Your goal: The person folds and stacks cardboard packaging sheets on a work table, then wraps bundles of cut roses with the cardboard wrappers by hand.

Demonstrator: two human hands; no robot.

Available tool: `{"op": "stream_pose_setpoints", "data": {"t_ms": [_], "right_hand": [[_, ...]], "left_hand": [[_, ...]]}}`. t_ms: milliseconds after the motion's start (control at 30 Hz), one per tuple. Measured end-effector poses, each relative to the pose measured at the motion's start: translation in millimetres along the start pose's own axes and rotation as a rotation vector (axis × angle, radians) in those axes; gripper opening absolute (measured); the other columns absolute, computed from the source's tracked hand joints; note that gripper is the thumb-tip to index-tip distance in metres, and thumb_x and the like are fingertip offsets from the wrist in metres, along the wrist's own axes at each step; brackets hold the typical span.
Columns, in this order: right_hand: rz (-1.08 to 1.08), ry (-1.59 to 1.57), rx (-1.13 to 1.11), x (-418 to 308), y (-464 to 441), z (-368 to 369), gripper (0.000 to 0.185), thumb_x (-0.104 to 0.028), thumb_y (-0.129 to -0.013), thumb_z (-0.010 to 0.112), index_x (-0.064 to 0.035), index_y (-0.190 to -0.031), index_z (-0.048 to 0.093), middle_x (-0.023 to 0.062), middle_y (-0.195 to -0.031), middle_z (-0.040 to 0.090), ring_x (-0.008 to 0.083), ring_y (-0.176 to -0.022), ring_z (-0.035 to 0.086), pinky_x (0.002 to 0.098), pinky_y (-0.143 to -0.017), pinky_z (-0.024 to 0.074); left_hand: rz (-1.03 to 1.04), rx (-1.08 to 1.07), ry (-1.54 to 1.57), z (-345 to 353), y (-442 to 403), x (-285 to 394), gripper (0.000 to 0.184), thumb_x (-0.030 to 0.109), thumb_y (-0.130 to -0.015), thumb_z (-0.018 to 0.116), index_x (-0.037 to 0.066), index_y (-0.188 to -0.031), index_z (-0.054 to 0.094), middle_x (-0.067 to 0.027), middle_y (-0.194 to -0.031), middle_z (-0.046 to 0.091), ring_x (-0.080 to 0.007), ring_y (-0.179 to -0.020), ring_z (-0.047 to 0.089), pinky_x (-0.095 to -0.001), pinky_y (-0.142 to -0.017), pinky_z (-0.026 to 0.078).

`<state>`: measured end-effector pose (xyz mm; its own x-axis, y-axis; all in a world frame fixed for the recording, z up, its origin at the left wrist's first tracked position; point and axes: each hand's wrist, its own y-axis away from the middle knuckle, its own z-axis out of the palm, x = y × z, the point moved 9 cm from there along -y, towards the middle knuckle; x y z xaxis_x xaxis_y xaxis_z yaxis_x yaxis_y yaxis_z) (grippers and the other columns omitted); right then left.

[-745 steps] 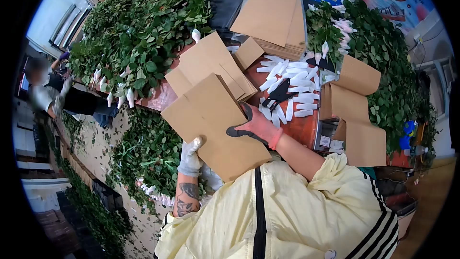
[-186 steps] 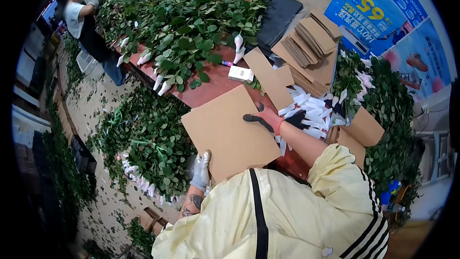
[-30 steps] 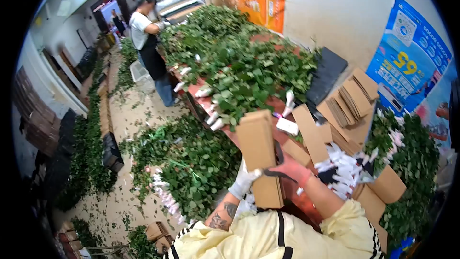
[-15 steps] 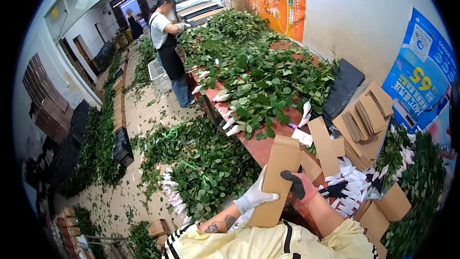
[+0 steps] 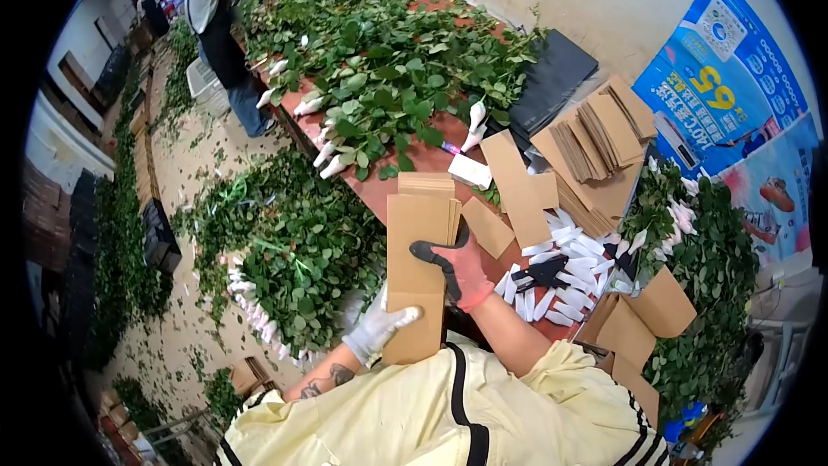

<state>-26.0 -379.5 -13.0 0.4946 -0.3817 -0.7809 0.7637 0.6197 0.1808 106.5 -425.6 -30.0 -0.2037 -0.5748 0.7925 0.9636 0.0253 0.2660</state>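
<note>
Both my hands grip a stack of folded brown cardboard pieces (image 5: 416,267), held upright in front of my body. My left hand (image 5: 379,324), in a white glove, clasps the lower left side with its thumb across the front. On the right edge, my right hand (image 5: 461,266), in a red and black glove, has its thumb on the front face; its other fingers are partly hidden behind. Close by on the red table lie a loose cardboard sheet (image 5: 516,185) and a pile of white strips (image 5: 561,280) with a dark cloth (image 5: 542,273) among them.
Leafy stems with white-wrapped heads (image 5: 379,95) cover the table. More cut stems (image 5: 302,250) lie on the floor at left. Stacked cardboard (image 5: 595,147) and a black sheet (image 5: 552,78) sit at right. A person in a dark apron (image 5: 220,43) stands across the table.
My view has turned right and down. The cardboard stack has gone from leaning to nearly upright, and my left hand now sits lower on its side.
</note>
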Motion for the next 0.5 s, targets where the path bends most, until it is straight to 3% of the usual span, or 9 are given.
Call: {"op": "stream_pose_setpoints", "data": {"t_ms": [33,67,133,200,267,333,367,433,500], "right_hand": [[0.019,0.003,-0.006,1,0,1,0.063,0.006,-0.067,0.069,-0.0055,-0.123,0.044,0.0069,-0.110,0.059,0.0194,-0.094,0.061,0.0346,-0.080,0.0520],[-0.435,0.621,-0.085,-33,6,23,0.065,0.000,-0.064,0.073,-0.0050,-0.122,0.045,0.0091,-0.111,0.058,0.0224,-0.096,0.060,0.0369,-0.084,0.0497],[-0.901,1.226,-0.159,-49,34,68,0.069,-0.006,-0.060,0.077,-0.0046,-0.122,0.045,0.0113,-0.113,0.057,0.0254,-0.098,0.060,0.0392,-0.087,0.0475],[-0.897,0.964,-0.275,-67,34,100,0.081,-0.018,-0.052,0.083,-0.0022,-0.122,0.045,0.0165,-0.114,0.055,0.0320,-0.104,0.056,0.0407,-0.093,0.0420],[-0.662,1.119,-0.085,-81,27,70,0.087,-0.022,-0.051,0.084,0.0011,-0.124,0.043,0.0181,-0.114,0.056,0.0307,-0.107,0.056,0.0380,-0.091,0.0444],[-0.224,0.682,-0.149,-60,2,10,0.074,-0.017,-0.063,0.078,0.0004,-0.126,0.042,0.0146,-0.114,0.058,0.0262,-0.103,0.059,0.0365,-0.087,0.0486],[0.224,0.177,-0.115,-26,1,-21,0.059,-0.009,-0.071,0.073,-0.0020,-0.122,0.044,0.0097,-0.110,0.058,0.0211,-0.096,0.061,0.0378,-0.080,0.0537],[0.300,-0.123,0.013,1,12,-39,0.048,-0.008,-0.075,0.069,-0.0033,-0.118,0.049,0.0091,-0.105,0.061,0.0207,-0.089,0.064,0.0372,-0.075,0.0558],[0.303,-0.244,0.195,20,7,-51,0.042,-0.011,-0.076,0.068,-0.0034,-0.114,0.053,0.0091,-0.102,0.062,0.0210,-0.089,0.064,0.0369,-0.075,0.0558]], "left_hand": [[-0.088,0.032,-0.008,-9,2,-12,0.066,0.026,-0.076,0.075,0.007,-0.128,0.040,-0.0062,-0.121,0.051,-0.0173,-0.111,0.050,-0.0356,-0.093,0.043],[-0.088,0.047,0.004,-18,5,-20,0.066,0.026,-0.076,0.075,0.007,-0.128,0.040,-0.0062,-0.121,0.051,-0.0173,-0.111,0.050,-0.0356,-0.093,0.043],[-0.448,0.261,0.347,-56,17,-106,0.055,0.031,-0.079,0.071,0.007,-0.124,0.048,-0.0080,-0.117,0.055,-0.0203,-0.107,0.054,-0.0380,-0.090,0.046],[-0.314,0.300,0.391,-69,18,-85,0.056,0.039,-0.080,0.067,0.007,-0.123,0.049,-0.0100,-0.115,0.057,-0.0228,-0.103,0.057,-0.0401,-0.089,0.048],[-0.214,0.292,0.376,-77,20,-43,0.058,0.046,-0.081,0.063,0.006,-0.122,0.051,-0.0119,-0.112,0.060,-0.0252,-0.099,0.061,-0.0422,-0.088,0.050],[-0.135,0.273,0.379,-86,10,1,0.066,0.049,-0.079,0.064,0.003,-0.123,0.048,-0.0116,-0.113,0.059,-0.0237,-0.100,0.060,-0.0412,-0.090,0.049],[-0.116,0.284,0.235,-104,0,13,0.066,0.047,-0.079,0.064,0.002,-0.124,0.047,-0.0119,-0.112,0.059,-0.0233,-0.098,0.061,-0.0396,-0.088,0.050],[-0.021,0.148,-0.222,-110,-36,53,0.063,0.041,-0.081,0.063,0.001,-0.126,0.044,-0.0112,-0.109,0.059,-0.0200,-0.094,0.061,-0.0341,-0.083,0.051],[0.008,0.097,-0.420,-108,-96,69,0.057,0.026,-0.075,0.072,0.001,-0.120,0.046,-0.0096,-0.105,0.059,-0.0173,-0.089,0.061,-0.0320,-0.079,0.052]]}}
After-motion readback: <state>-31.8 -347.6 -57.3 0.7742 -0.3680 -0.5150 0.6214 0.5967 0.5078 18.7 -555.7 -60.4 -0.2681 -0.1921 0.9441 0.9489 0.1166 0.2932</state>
